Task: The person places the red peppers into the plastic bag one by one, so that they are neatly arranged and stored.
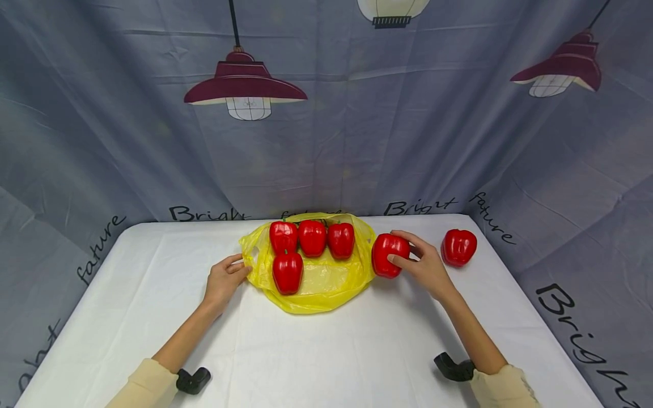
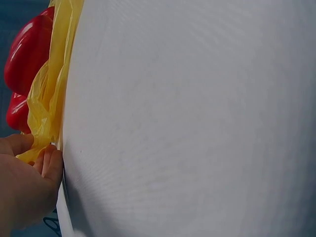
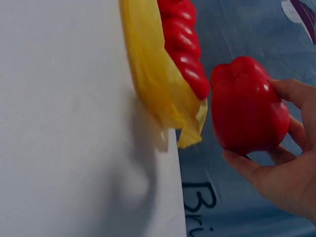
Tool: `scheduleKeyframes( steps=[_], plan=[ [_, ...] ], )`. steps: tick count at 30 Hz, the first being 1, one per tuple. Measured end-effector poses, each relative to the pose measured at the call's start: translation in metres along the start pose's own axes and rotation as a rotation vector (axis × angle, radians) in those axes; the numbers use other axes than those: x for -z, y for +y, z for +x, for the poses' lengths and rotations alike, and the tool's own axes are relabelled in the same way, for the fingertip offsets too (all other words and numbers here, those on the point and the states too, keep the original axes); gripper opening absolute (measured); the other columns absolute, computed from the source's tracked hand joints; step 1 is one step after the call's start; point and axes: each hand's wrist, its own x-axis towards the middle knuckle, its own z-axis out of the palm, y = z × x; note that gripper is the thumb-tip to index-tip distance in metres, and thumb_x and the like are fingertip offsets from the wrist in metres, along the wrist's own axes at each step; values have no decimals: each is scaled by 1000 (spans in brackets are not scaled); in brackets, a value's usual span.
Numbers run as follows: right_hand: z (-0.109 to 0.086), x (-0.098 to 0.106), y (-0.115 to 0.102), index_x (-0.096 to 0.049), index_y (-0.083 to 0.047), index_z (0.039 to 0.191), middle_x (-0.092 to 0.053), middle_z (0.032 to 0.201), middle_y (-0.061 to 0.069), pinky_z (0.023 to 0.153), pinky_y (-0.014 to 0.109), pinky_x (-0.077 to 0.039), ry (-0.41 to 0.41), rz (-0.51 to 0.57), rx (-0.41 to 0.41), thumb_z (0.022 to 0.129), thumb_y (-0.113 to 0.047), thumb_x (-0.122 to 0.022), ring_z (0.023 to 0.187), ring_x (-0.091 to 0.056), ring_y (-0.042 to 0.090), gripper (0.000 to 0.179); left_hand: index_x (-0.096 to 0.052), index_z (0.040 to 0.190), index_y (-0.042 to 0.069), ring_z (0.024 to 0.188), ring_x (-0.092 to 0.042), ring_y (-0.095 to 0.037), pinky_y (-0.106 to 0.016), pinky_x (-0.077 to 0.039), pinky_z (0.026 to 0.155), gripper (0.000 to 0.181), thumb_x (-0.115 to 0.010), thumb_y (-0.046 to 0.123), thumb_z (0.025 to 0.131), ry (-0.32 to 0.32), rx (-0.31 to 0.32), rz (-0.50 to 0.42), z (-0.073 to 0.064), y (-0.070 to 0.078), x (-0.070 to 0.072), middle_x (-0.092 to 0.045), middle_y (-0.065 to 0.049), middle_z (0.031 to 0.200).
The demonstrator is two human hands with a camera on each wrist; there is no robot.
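Observation:
A yellow plastic bag [image 1: 326, 289] lies spread on the table with several red bell peppers [image 1: 312, 238] on it. My left hand [image 1: 224, 282] pinches the bag's left edge between thumb and fingers; the left wrist view shows the crumpled yellow film [image 2: 44, 118] in that grip. At the bag's right edge, my right hand [image 1: 425, 266] holds another red bell pepper [image 1: 389, 255], thumb on the near side and fingers over the far side. In the right wrist view this held pepper [image 3: 247, 106] is raised off the table, beside the bag's right end.
One more red bell pepper [image 1: 459, 247] sits on the white table [image 1: 326, 362] near its right edge, beyond my right hand. A grey printed curtain [image 1: 326, 141] hangs behind the table and at its sides. Black wrist mounts [image 1: 194, 381] stick out inward from both sleeves.

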Motion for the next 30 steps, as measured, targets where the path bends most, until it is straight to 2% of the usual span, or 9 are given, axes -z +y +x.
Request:
scheduleKeyframes(
  steps=[8, 17, 19, 24, 26, 30],
  plan=[
    [15, -30, -15, -56, -8, 140, -53, 140, 15, 84, 42, -58, -67, 46, 52, 88, -10, -76, 125, -48, 39, 56, -51, 140, -5, 90, -65, -3, -18, -54, 81, 49, -66, 3, 95, -3, 8, -25, 2, 0, 0, -68, -22, 117],
    [28, -72, -25, -55, -7, 142, -49, 143, 18, 87, 47, -56, -167, 97, 40, 88, -5, -74, 125, -49, 42, 57, -51, 140, -5, 87, -64, -1, -17, -54, 80, 48, -66, 3, 95, 3, 17, -17, 1, 0, 0, -70, -19, 113],
    [27, -77, -37, -54, -3, 141, -49, 143, 21, 89, 47, -56, -187, 95, 36, 89, -2, -72, 125, -49, 43, 56, -51, 140, -5, 88, -64, -2, -17, -54, 80, 48, -66, 3, 95, 1, 14, -17, 1, 0, 0, -70, -19, 113],
    [29, -95, -35, -57, -3, 139, -51, 142, 17, 92, 46, -54, -210, 88, 62, 88, -4, -73, 126, -49, 40, 53, -50, 140, -6, 89, -64, -3, -17, -54, 80, 48, -65, 2, 95, -3, 9, -32, 1, -1, 1, -70, -19, 113],
    [31, -103, -23, -59, -8, 138, -52, 140, 14, 92, 46, -55, -214, 87, 71, 87, -7, -75, 124, -50, 38, 53, -50, 140, -6, 88, -64, -2, -18, -54, 81, 48, -65, 2, 95, -5, 10, -36, 1, -1, 1, -70, -19, 112],
    [29, -112, -19, -60, -11, 137, -53, 137, 16, 90, 45, -56, -232, 68, 61, 87, -8, -76, 121, -52, 37, 52, -51, 140, -6, 88, -64, -1, -18, -54, 81, 47, -65, 2, 95, -5, 8, -37, 1, -1, 1, -70, -19, 113]
  ],
)
